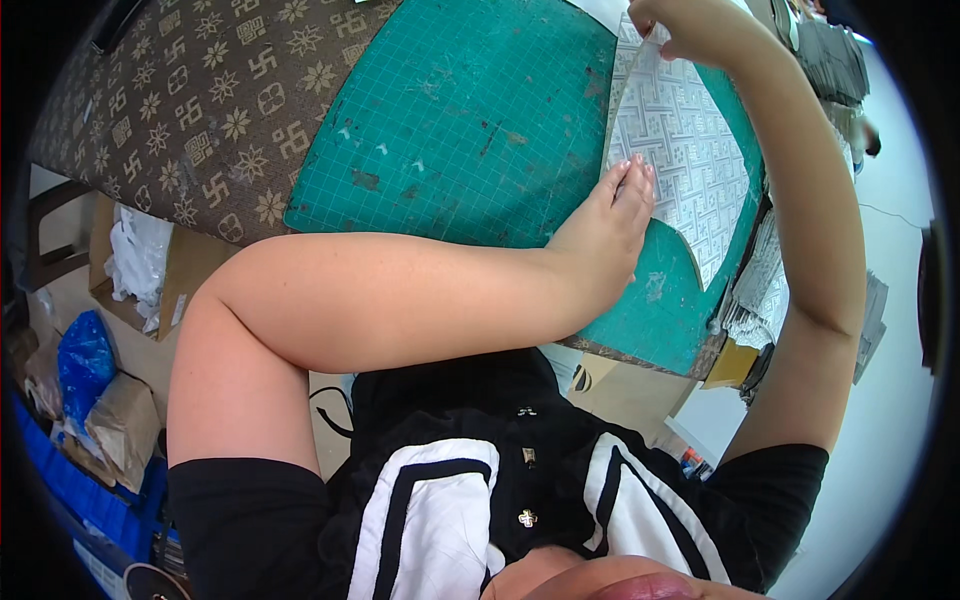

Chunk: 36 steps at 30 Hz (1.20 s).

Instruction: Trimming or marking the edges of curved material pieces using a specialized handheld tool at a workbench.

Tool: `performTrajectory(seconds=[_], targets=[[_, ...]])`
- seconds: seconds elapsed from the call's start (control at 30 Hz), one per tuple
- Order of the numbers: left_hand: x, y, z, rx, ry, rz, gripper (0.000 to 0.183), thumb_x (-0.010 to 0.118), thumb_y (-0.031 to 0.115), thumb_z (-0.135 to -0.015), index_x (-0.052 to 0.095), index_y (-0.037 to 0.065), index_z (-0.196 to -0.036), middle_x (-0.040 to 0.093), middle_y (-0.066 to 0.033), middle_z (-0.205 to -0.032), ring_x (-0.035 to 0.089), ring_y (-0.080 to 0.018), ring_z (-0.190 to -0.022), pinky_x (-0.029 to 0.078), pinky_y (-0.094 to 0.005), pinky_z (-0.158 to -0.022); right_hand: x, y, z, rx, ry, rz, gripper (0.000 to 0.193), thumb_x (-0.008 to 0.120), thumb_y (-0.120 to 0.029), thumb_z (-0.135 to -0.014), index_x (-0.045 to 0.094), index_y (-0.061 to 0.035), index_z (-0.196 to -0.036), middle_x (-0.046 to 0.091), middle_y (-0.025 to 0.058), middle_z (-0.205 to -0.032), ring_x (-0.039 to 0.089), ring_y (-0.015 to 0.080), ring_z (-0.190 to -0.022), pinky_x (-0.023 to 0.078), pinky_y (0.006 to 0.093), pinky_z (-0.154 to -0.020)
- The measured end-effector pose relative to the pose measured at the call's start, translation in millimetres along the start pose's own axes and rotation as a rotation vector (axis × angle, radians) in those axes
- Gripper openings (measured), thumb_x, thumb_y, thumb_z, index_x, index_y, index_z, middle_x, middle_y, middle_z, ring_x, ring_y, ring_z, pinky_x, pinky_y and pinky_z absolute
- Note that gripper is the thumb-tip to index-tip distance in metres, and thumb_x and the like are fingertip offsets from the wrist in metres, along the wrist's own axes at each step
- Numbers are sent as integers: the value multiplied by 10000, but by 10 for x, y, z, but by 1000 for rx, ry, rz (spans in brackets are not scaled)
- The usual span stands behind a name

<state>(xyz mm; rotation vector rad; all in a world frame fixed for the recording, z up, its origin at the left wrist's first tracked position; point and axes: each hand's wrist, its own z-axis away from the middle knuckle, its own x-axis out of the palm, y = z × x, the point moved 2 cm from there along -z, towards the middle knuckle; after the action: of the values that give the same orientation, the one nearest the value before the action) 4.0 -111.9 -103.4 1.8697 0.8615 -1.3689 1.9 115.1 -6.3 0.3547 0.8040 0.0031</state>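
Steadying the patterned sheet (690,150) on the green mat (450,110) seems the step; left hand (608,220) rests at its edge, fingers outstretched, clasping nothing; right hand (690,32) curls at its top, hold unclear from here; next calls for firm pressure.

I see one pale grey sheet (690,150) with a maze-like print lying near the right edge of the worktop (180,130), its near side curving to a pointed corner.
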Motion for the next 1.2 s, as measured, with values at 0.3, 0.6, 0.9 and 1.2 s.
performTrajectory(seconds=[0.3, 0.6, 0.9, 1.2], targets=[[-46, 32, -46, 25, -83, -46, 750, 483, 501, -952, 458, -107, -1390, 404, -281, -1480, 324, -422, -1416, 218, -561, -1165, 645, 610, -93, 193, 22, -1036, 313, 777, -57, -784, 689, -32, -1083, 682, 47, -877, 640, 134, -781, 525, 295, -705], [-46, 14, -37, 12, -41, 14, 725, 507, 490, -945, 493, -98, -1369, 408, -263, -1482, 337, -408, -1408, 228, -641, -1132, 997, 673, -78, 195, 179, -1476, 338, 729, -3, -825, 632, -4, -1148, 655, 33, -845, 613, 105, -750, 520, 269, -683], [-66, 12, -44, 29, -67, 5, 701, 501, 487, -949, 508, -72, -1372, 405, -263, -1484, 331, -405, -1411, 236, -639, -1127, 812, 601, 12, 311, 153, -1395, 350, 758, -21, -790, 634, 14, -1116, 676, 35, -824, 633, 113, -717, 528, 279, -672], [-50, 4, -27, 35, -59, 4, 689, 493, 475, -952, 510, -72, -1371, 405, -266, -1481, 331, -409, -1408, 241, -641, -1122, 883, 655, -44, 333, 148, -1381, 376, 778, -18, -767, 627, 20, -1109, 695, 65, -849, 665, 144, -751, 545, 299, -703]])
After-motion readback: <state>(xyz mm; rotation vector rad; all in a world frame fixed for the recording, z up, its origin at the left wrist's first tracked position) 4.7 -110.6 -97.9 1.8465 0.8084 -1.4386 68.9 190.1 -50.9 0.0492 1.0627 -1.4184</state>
